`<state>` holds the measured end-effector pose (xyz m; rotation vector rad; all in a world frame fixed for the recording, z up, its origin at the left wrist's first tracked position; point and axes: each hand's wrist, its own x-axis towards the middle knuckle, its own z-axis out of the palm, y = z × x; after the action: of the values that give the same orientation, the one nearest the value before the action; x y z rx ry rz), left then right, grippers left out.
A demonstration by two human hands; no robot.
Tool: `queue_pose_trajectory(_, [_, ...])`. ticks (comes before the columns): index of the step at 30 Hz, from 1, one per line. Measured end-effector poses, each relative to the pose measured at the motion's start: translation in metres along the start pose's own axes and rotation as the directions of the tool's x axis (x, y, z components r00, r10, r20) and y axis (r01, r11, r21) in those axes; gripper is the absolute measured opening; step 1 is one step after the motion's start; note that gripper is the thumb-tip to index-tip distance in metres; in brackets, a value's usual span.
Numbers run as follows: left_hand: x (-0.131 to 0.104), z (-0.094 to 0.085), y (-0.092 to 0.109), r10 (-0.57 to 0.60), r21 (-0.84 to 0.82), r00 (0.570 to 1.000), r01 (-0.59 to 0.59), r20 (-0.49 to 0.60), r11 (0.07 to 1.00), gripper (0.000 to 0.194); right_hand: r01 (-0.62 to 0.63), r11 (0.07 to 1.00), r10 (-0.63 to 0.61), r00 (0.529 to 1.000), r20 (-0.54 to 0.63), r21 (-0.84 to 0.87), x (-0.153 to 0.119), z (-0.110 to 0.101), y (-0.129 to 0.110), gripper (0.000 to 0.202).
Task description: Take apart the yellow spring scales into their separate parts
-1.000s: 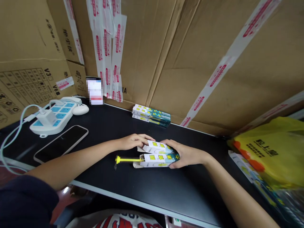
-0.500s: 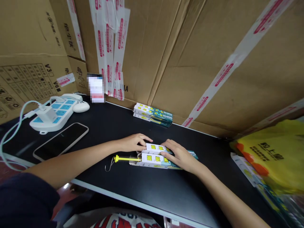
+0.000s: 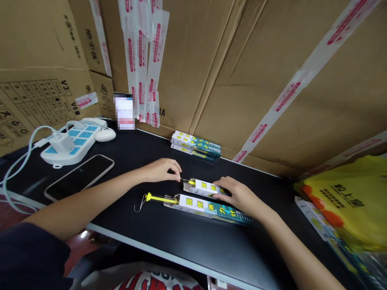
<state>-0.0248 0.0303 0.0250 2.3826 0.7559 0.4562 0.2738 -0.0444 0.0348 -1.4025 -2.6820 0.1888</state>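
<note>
While left grip (image 3: 162, 169) pinches wire (image 3: 184, 180) and right grip (image 3: 234, 192) clasps box (image 3: 204, 185), another carton (image 3: 208, 206) lies alongside

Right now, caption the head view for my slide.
Left hand pinching thin wire protruding from a printed box, right hand holding the box.

Items as I count them remotely: one left hand (image 3: 163, 170), one right hand (image 3: 240, 197); two near cartons (image 3: 208, 206); at least two rear cartons (image 3: 196, 143); two yellow rods (image 3: 161, 199); two phones (image 3: 81, 176); one power strip (image 3: 79, 142); one charger (image 3: 63, 144); one yellow bag (image 3: 347, 197). Cartons beside the bag: number unclear.
</note>
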Motion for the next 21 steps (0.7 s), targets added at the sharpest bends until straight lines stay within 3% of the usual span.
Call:
queue_pose_trajectory(5, [-0.016, -0.024, 0.006, -0.069, 0.12, 0.99, 0.054, 0.125, 0.991, 0.02, -0.073, 0.991, 0.065, 0.995, 0.069, 0.109, -0.016, -0.008, 0.014, 0.035])
queue_pose_trajectory(9, [-0.027, -0.028, 0.001, -0.126, 0.106, 0.97, 0.106, 0.209, 0.989, 0.023, -0.065, 0.981, 0.049, 0.994, 0.093, 0.181, -0.018, -0.01, 0.009, 0.038])
queue_pose_trajectory(12, [-0.026, -0.022, 0.002, -0.121, 0.103, 0.974, 0.103, 0.19, 0.989, 0.024, -0.025, 0.987, 0.015, 0.998, 0.063, 0.158, -0.009, -0.007, -0.003, 0.045])
queue_pose_trajectory(15, [-0.022, -0.017, 0.008, -0.103, 0.104, 0.983, 0.088, 0.152, 0.991, 0.024, 0.004, 0.992, -0.015, 0.996, 0.084, 0.127, 0.001, -0.003, -0.007, 0.04])
queue_pose_trajectory(18, [-0.023, -0.019, 0.01, -0.096, 0.072, 0.988, 0.088, 0.117, 0.993, 0.025, -0.05, 0.993, 0.045, 0.998, 0.051, 0.102, 0.0, 0.0, 0.007, 0.038])
queue_pose_trajectory(21, [-0.032, -0.026, 0.003, -0.097, 0.065, 0.99, 0.091, 0.099, 0.994, 0.025, -0.105, 0.988, 0.103, 0.994, 0.027, 0.112, -0.016, 0.0, 0.036, 0.04])
